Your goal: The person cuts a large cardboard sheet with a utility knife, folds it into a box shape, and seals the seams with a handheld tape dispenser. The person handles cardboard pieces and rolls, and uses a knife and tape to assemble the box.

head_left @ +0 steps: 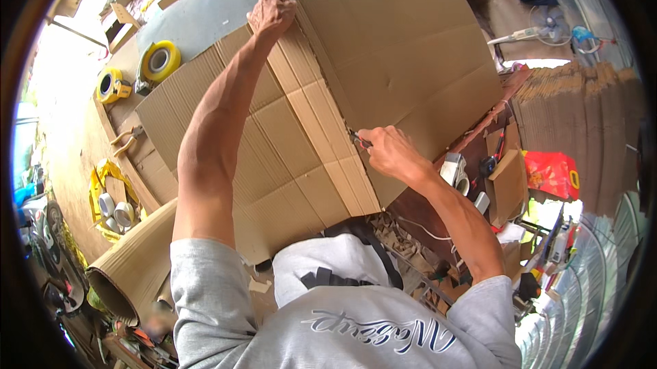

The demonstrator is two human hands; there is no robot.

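Note:
A large brown cardboard sheet (404,54) lies across the work table in front of me, with a creased strip and a long cut edge down its middle. My left hand (272,15) is closed at the sheet's far edge, its fingers curled over the cardboard there. In my right hand (393,153) is a small black and red box cutter (361,140), its tip at the cut line. The blade itself is too small to make out. To the left, the creased half of cardboard (267,157) spreads under my left forearm.
Two yellow tape rolls (161,61) and pliers (128,140) lie at the left. A rolled cardboard tube (126,280) is near my left sleeve. Stacked cardboard (582,129), a red bag (551,174) and a white tape dispenser (454,172) are at the right.

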